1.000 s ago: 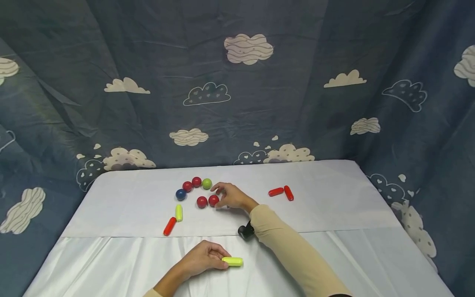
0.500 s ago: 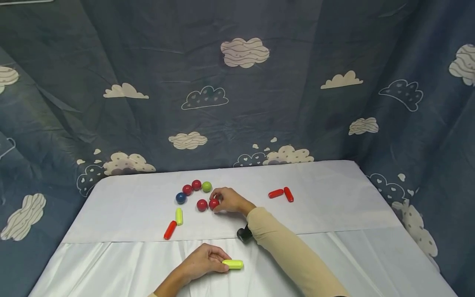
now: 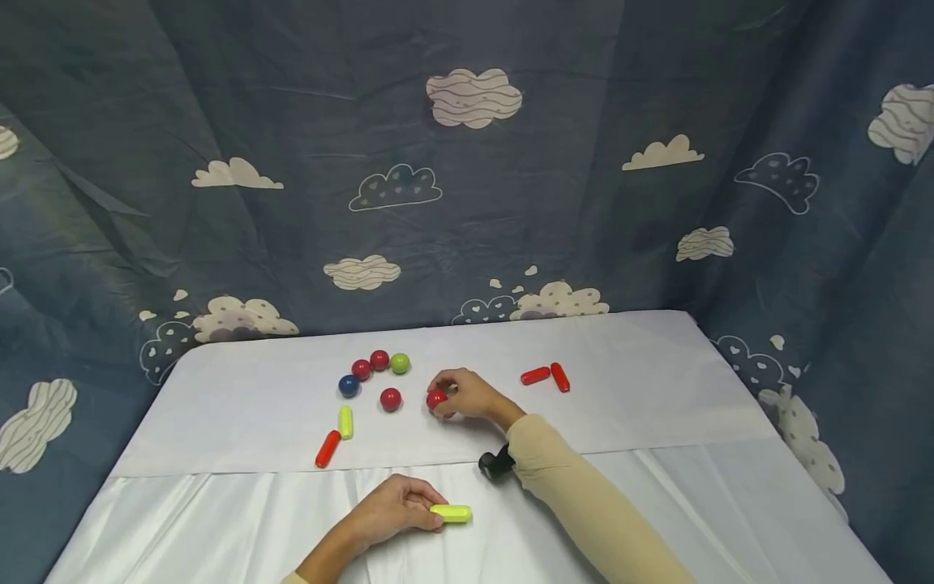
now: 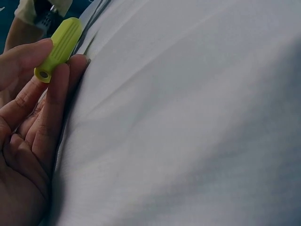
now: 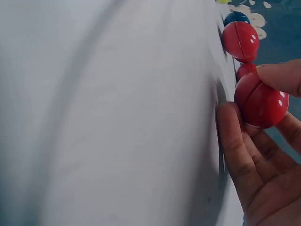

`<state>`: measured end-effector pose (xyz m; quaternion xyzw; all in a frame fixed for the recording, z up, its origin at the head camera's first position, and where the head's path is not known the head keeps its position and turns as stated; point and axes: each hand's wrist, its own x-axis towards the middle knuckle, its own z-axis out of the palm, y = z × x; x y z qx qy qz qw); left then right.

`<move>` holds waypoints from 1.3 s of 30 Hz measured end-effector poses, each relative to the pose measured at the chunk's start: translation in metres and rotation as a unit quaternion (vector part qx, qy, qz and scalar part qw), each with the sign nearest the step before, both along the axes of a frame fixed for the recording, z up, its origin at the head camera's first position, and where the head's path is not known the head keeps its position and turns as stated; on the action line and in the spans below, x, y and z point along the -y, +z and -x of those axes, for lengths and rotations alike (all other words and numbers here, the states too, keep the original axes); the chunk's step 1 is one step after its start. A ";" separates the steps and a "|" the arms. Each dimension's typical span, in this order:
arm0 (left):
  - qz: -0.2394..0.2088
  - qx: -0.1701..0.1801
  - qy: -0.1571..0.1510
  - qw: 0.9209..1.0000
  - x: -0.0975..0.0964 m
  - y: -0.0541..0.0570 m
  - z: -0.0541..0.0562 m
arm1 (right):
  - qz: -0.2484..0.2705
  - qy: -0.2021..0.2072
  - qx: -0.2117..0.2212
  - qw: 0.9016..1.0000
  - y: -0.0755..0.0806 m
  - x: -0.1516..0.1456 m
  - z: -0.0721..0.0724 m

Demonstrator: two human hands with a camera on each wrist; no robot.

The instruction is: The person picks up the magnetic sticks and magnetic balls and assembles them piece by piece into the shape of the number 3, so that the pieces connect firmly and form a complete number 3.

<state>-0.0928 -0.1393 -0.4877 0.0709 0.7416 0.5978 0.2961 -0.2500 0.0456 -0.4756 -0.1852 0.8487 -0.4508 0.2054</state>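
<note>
My left hand (image 3: pixel 397 511) pinches a yellow ridged plastic cylinder (image 4: pixel 60 47) between thumb and fingers, low over the front of the white cloth. A small hole shows in the cylinder's near end. Farther back, my right hand (image 3: pixel 470 396) grips a glossy red ball (image 5: pixel 261 101) with a seam around it. Left of that hand, another red ball (image 3: pixel 390 399) lies alone. Beyond it runs a curved row: a blue ball (image 3: pixel 349 385), two red balls (image 3: pixel 362 370) and a green ball (image 3: pixel 399 363).
Left of the hands lie a yellow cylinder (image 3: pixel 346 422) and a red cylinder (image 3: pixel 327 448), end to end. Two more red cylinders (image 3: pixel 536 375) lie at the back right. A black device (image 3: pixel 496 464) sits at the right wrist. A cloud-patterned curtain (image 3: pixel 467 203) hangs behind the table.
My right hand closes on the red ball and draws it rightward, away from the other red ball beside it. My left hand keeps its grip on the yellow cylinder in nearly the same place.
</note>
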 end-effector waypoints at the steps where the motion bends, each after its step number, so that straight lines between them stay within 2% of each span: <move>1: -0.001 0.000 -0.001 1.000 0.000 0.000 0.000 | 0.003 -0.003 0.004 1.000 0.000 -0.004 -0.003; 5: -0.004 0.002 -0.003 1.000 -0.001 0.001 0.000 | 0.014 -0.007 0.024 1.000 0.001 -0.020 -0.013; 11: -0.008 -0.001 -0.003 1.000 0.000 0.002 0.000 | 0.036 0.011 0.070 0.997 0.004 -0.041 -0.027; 15: -0.015 0.001 -0.003 1.000 0.001 0.001 0.000 | 0.036 0.022 0.078 0.996 0.003 -0.054 -0.041; 21: -0.025 0.016 0.000 1.000 0.000 0.000 -0.001 | 0.036 0.063 0.082 0.994 0.003 -0.071 -0.060; 34: -0.027 0.012 0.003 1.000 -0.001 -0.001 -0.001 | 0.014 0.153 0.071 0.986 0.009 -0.089 -0.089; 39: -0.026 0.011 0.001 1.000 -0.001 -0.002 -0.001 | 0.005 0.165 0.069 0.984 0.007 -0.090 -0.097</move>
